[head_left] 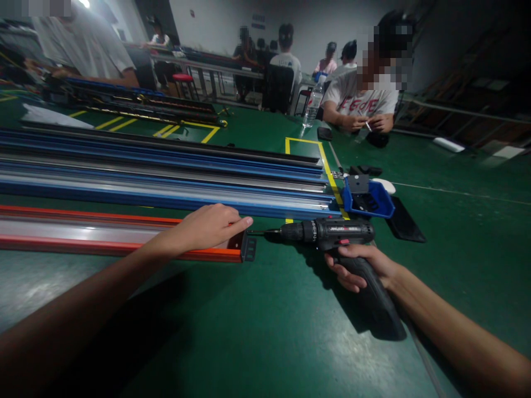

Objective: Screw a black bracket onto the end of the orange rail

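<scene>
My right hand [357,268] is wrapped around the handle of a black cordless drill [340,229]. The drill points left, and its bit [265,232] reaches the black end cap [250,249] of an orange metal profile [207,254]. Over that profile's right end lies my left hand [213,226], its fingers bent over the far side and its thumb stretched toward the end cap. The fingertips of this hand are hidden. Whether the bit sits in a screw is too small to tell.
Several blue and black metal profiles [166,171] lie behind the orange one. A blue bin [369,202] with black parts and a dark phone-like slab [404,219] are at right. A water bottle [313,105] stands near a seated person [365,99]; other people sit further back.
</scene>
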The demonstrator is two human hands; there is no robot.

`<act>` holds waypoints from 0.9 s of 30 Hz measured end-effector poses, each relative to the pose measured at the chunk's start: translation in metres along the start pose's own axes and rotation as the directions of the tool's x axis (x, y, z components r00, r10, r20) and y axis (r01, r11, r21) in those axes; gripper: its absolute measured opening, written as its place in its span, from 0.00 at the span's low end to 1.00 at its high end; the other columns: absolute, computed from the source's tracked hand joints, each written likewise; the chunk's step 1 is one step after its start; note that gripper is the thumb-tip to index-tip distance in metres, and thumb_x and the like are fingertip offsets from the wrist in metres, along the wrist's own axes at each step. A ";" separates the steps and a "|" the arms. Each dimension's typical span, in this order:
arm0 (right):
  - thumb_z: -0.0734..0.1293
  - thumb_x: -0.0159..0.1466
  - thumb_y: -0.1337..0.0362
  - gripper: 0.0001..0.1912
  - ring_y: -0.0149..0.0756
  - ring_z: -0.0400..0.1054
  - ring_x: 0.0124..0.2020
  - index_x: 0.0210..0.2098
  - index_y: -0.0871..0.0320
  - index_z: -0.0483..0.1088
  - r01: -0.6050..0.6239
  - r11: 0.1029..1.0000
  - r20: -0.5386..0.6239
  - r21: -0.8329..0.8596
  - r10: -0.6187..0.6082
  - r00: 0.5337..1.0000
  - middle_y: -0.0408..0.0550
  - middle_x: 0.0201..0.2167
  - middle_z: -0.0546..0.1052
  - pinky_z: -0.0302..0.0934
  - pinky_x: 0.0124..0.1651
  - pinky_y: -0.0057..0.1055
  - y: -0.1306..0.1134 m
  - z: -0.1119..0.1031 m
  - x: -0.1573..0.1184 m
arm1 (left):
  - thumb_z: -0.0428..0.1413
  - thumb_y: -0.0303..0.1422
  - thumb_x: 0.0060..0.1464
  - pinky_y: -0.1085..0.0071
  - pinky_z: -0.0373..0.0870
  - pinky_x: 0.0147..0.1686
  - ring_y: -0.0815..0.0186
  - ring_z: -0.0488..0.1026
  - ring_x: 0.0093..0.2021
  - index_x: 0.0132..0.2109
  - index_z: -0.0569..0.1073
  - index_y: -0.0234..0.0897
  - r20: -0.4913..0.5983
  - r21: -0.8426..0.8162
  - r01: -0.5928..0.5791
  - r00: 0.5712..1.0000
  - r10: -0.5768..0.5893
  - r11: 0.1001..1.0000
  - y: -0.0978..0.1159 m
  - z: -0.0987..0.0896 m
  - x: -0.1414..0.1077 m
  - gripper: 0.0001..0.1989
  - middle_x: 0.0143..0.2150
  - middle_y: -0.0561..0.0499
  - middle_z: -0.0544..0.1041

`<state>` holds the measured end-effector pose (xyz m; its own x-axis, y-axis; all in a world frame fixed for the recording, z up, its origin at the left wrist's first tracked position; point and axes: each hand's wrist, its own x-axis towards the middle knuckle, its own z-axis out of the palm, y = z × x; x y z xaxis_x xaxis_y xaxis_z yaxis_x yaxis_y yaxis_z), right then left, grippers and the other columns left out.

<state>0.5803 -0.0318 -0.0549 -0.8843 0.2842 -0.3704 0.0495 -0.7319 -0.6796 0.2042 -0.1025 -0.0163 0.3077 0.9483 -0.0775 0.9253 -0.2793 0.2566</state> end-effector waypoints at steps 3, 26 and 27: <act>0.68 0.67 0.59 0.15 0.21 0.61 0.14 0.41 0.67 0.76 0.002 1.000 -0.014 -0.005 -0.002 1.000 0.44 0.26 0.74 0.67 0.24 0.23 0.000 0.000 -0.001 | 0.34 0.53 0.69 0.67 0.58 0.33 0.63 0.72 0.33 0.31 0.75 0.37 0.000 0.001 -0.002 1.000 0.002 1.000 0.000 0.000 0.000 0.35 0.32 0.47 0.76; 0.66 0.68 0.61 0.14 0.22 0.64 0.15 0.41 0.68 0.76 0.011 1.000 0.000 0.010 -0.011 1.000 0.45 0.26 0.74 0.68 0.24 0.23 0.000 -0.001 -0.001 | 0.33 0.53 0.69 0.68 0.56 0.32 0.62 0.72 0.34 0.32 0.76 0.37 0.000 0.018 -0.007 1.000 0.007 1.000 -0.002 0.002 0.001 0.35 0.33 0.47 0.77; 0.66 0.68 0.61 0.14 0.22 0.64 0.15 0.41 0.68 0.76 0.010 1.000 -0.002 0.012 -0.009 1.000 0.45 0.26 0.74 0.68 0.24 0.23 0.000 -0.001 -0.001 | 0.34 0.53 0.69 0.68 0.56 0.32 0.62 0.72 0.34 0.32 0.76 0.38 0.001 0.015 -0.007 1.000 0.007 1.000 -0.002 0.002 0.001 0.35 0.33 0.47 0.77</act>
<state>0.5819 -0.0315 -0.0553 -0.8839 0.2923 -0.3651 0.0352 -0.7368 -0.6752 0.2029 -0.1012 -0.0192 0.3144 0.9462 -0.0771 0.9265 -0.2881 0.2422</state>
